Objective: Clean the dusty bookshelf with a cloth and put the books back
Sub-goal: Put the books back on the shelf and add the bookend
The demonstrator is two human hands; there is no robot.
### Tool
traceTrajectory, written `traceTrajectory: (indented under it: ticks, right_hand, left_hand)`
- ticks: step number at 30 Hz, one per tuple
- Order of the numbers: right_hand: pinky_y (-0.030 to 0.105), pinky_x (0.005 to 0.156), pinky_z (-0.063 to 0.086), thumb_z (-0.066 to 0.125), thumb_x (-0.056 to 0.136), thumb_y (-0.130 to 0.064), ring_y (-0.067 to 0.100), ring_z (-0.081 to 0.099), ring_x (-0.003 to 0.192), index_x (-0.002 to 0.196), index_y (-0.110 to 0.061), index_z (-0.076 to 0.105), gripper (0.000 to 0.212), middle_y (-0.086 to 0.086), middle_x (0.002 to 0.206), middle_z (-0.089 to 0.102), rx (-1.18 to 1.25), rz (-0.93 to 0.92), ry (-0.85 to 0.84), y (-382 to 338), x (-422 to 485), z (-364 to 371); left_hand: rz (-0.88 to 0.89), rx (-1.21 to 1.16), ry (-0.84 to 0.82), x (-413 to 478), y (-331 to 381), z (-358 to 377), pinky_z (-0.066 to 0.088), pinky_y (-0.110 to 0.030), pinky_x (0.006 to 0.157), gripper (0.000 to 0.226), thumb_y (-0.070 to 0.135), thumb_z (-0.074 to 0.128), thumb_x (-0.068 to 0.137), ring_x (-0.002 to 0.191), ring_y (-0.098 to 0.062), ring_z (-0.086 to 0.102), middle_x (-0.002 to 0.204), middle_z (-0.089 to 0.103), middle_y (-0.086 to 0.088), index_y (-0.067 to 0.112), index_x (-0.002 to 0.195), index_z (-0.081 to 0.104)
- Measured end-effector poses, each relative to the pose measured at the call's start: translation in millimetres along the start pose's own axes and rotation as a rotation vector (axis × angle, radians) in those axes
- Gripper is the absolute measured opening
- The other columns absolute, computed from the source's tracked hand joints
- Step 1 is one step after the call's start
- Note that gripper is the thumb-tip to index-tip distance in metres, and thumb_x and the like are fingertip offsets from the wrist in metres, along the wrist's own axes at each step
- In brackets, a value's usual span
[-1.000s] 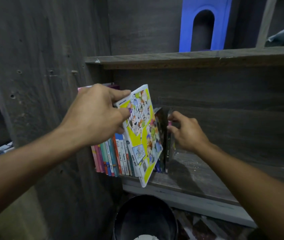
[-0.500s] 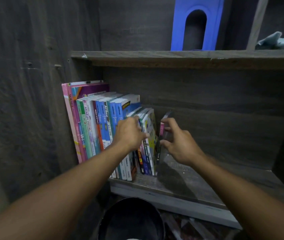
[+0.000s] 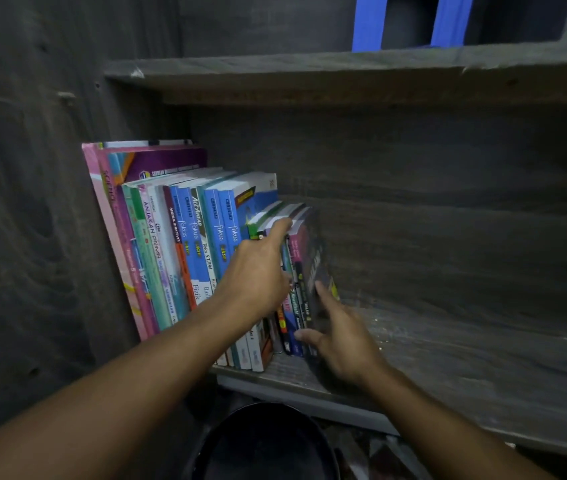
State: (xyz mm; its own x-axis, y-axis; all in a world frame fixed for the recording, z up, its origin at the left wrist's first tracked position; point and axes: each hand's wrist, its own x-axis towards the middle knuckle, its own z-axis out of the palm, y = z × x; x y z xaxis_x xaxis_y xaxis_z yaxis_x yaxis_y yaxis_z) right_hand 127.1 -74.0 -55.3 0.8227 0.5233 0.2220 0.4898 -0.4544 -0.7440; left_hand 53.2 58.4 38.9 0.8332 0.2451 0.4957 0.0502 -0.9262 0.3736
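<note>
1. The left hand (image 3: 254, 271) stretches its index finger onto the top edge of the short books (image 3: 275, 211). It grips nothing, and its other fingers are hidden.
2. The right hand (image 3: 341, 337) lies flat and open against the cover of the dark-covered book (image 3: 311, 258), with its thumb at the spines low down.
3. That book ends the row of books (image 3: 185, 244), which stands upright at the left of the lower shelf (image 3: 448, 375), against the side panel (image 3: 50, 237).
4. The grey wood to the right shows pale specks.
5. A blue object (image 3: 368, 22) stands on the upper shelf (image 3: 309, 71), and a black bin (image 3: 268, 441) sits near, below.

Dark end book (image 3: 313, 268) now flush with the row (image 3: 185, 237), right hand (image 3: 342, 336) lower.
</note>
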Motion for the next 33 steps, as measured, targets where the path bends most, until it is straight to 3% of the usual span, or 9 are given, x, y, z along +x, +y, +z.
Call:
traceTrajectory:
  ticks: [4,11,13,16,19,23,26,30,33]
  right_hand:
    - [0.016,0.105,0.032,0.082,0.078,-0.027,0.001,0.038,0.131,0.153,-0.030,0.030,0.091,-0.007,0.153,0.040,0.137,0.023,0.042,13.6,3.6,6.7]
    - [0.025,0.110,0.040,0.088,0.070,-0.018,-0.001,0.046,0.126,0.147,-0.035,0.040,0.092,-0.016,0.139,0.048,0.271,0.069,0.052,21.1,7.3,5.0]
    - [0.029,0.113,0.039,0.089,0.068,-0.018,0.003,0.047,0.130,0.146,-0.035,0.041,0.094,-0.013,0.144,0.046,0.303,0.085,0.033,21.7,7.0,2.5]
    - [0.020,0.108,0.036,0.088,0.069,-0.021,0.003,0.040,0.133,0.150,-0.032,0.036,0.097,-0.015,0.147,0.041,0.254,0.096,-0.016,18.5,2.7,-1.8]
    - [0.013,0.100,0.029,0.084,0.076,-0.024,-0.001,0.033,0.127,0.153,-0.027,0.030,0.095,-0.008,0.154,0.038,0.150,0.082,-0.036,9.6,-2.8,-4.6]
    - [0.008,0.095,0.030,0.083,0.078,-0.025,0.008,0.043,0.133,0.154,-0.022,0.029,0.093,-0.006,0.155,0.037,0.087,0.049,-0.030,-12.2,-19.1,-9.4]
    - [-0.006,0.073,0.033,0.081,0.080,-0.024,-0.001,0.051,0.114,0.149,-0.031,0.040,0.081,-0.027,0.128,0.044,0.076,-0.054,0.061,-31.4,-43.5,-13.4]
    - [0.018,0.093,0.049,0.078,0.083,-0.032,-0.003,0.060,0.108,0.144,-0.040,0.046,0.069,-0.024,0.130,0.054,0.131,-0.156,0.090,-45.9,-80.4,-15.7]
    - [0.013,0.090,0.050,0.079,0.080,-0.034,-0.014,0.060,0.100,0.139,-0.047,0.048,0.068,-0.035,0.121,0.056,0.184,-0.179,0.101,-43.9,-104.4,-24.6]
  left_hand:
    - [-0.006,0.047,-0.023,8.1,4.4,-3.6,0.057,-0.046,0.065,0.056,0.004,0.065,0.084,0.077,-0.027,0.062,0.083,0.061,-0.010,0.022,0.130,0.038]
    - [-0.020,0.033,0.080,2.9,18.9,-16.9,0.053,-0.036,0.067,0.032,0.020,0.068,0.086,0.079,-0.023,0.062,0.089,0.064,-0.005,0.013,0.116,0.058]
    - [0.013,0.005,0.126,-12.1,20.5,-18.8,0.044,-0.026,0.058,0.024,0.024,0.070,0.086,0.075,-0.017,0.058,0.088,0.060,-0.002,0.016,0.102,0.054]
    - [-0.006,-0.031,0.119,-29.6,21.0,-21.1,0.029,-0.018,0.048,0.034,0.032,0.071,0.087,0.063,-0.005,0.047,0.079,0.050,0.004,0.021,0.092,0.040]
    - [-0.079,-0.069,0.103,-28.2,22.2,-29.5,0.026,-0.019,0.045,0.028,0.017,0.067,0.090,0.057,-0.006,0.045,0.072,0.047,0.003,0.019,0.087,0.040]
    - [-0.074,-0.094,0.041,-31.7,32.6,-48.2,0.034,-0.017,0.036,0.030,0.011,0.067,0.086,0.048,-0.011,0.052,0.068,0.053,0.003,0.022,0.111,0.054]
    - [-0.044,-0.063,-0.003,-46.1,44.3,-74.3,0.047,-0.012,0.044,0.037,0.017,0.065,0.091,0.058,-0.011,0.067,0.085,0.070,-0.003,0.028,0.125,0.062]
    - [0.013,-0.088,-0.019,-62.5,62.8,-109.1,0.041,-0.012,0.058,0.036,0.018,0.065,0.089,0.084,-0.010,0.069,0.097,0.069,0.001,0.031,0.123,0.065]
    - [0.045,-0.107,-0.047,-73.0,78.1,-123.6,0.043,-0.018,0.064,0.033,0.023,0.067,0.087,0.083,-0.007,0.066,0.092,0.070,0.001,0.035,0.118,0.067]
